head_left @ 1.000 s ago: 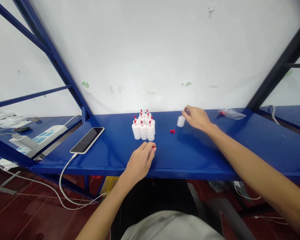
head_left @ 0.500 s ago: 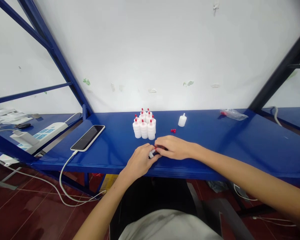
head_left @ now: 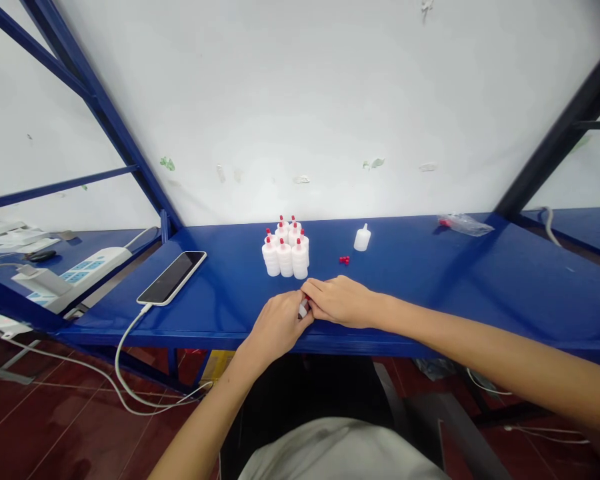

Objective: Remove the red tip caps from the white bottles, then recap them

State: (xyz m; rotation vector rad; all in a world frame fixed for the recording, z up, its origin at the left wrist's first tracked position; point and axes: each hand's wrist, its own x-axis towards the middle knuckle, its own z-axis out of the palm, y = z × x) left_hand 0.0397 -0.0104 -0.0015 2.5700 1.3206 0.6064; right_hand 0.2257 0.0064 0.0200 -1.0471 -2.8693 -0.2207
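Note:
My left hand (head_left: 279, 325) is closed around a small white squeeze bottle (head_left: 303, 309), most of it hidden by the fingers. Pressed up against it, my right hand (head_left: 343, 302) has its fingers pinched over the bottle's tip, where a bit of red cap shows. Just beyond the hands stands a tight group of white bottles (head_left: 285, 260) with red caps on their nozzles. One uncapped white bottle (head_left: 363, 238) stands apart to the right. Several loose red caps (head_left: 345, 261) lie between it and my right hand.
All this is on a blue metal shelf (head_left: 420, 287) against a white wall. A charging phone (head_left: 173, 278) lies at the left, its white cable (head_left: 120, 353) hanging over the front edge. A clear plastic bag (head_left: 465, 225) with something red is at the back right. A power strip (head_left: 85, 273) sits farther left.
My right hand's fingers have closed in farther over the bottle's tip, covering more of the red cap. The view has shifted slightly; the standing bottles and loose caps stay put.

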